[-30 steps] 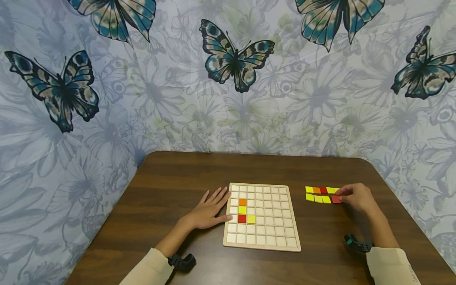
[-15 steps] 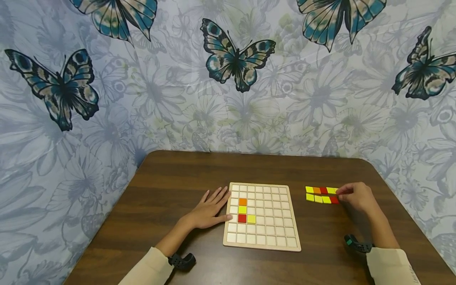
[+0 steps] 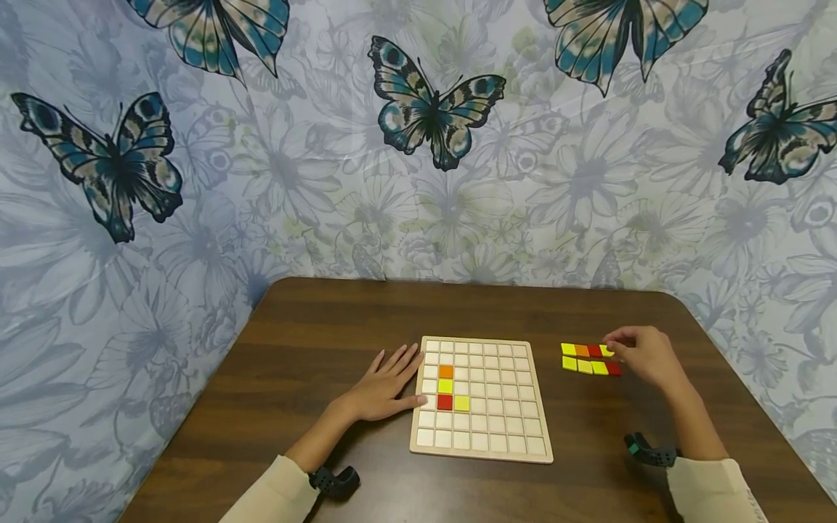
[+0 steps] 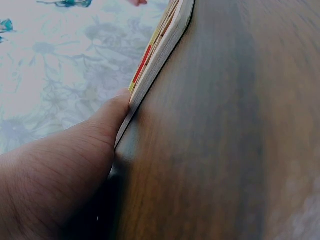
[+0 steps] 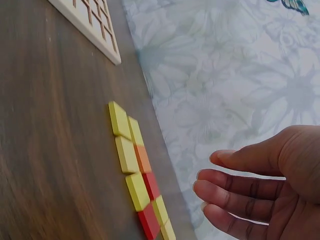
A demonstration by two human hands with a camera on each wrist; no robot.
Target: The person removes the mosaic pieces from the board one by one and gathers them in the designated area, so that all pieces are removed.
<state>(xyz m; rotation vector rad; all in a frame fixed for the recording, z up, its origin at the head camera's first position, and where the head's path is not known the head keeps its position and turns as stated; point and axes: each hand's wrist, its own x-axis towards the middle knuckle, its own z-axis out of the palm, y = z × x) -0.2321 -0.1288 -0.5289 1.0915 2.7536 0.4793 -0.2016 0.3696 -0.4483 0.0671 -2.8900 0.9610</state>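
Note:
A pale wooden grid board (image 3: 480, 457) lies on the table, holding an orange tile (image 3: 446, 371), a red tile (image 3: 445, 402) and two yellow tiles, one between them and another beside the red. My left hand (image 3: 375, 392) rests spread at its left edge, the thumb touching the rim. To the right of the board, square tiles lie in two rows. Raised over the right end of these rows is my right hand (image 3: 647, 356); its thumb stands apart from the fingers in the right wrist view, with nothing between them. A red tile (image 5: 148, 221) ends the front row.
The brown wooden table (image 3: 353, 312) reaches back to a wall hanging (image 3: 458, 232) printed with butterflies and flowers. Bare tabletop separates the board from the tile rows. Each wrist wears a dark band (image 3: 335, 481).
The red tile at the right end of the front row has slid left against the yellow one. My right hand has since lifted off and shifted slightly left. The left hand stays still.

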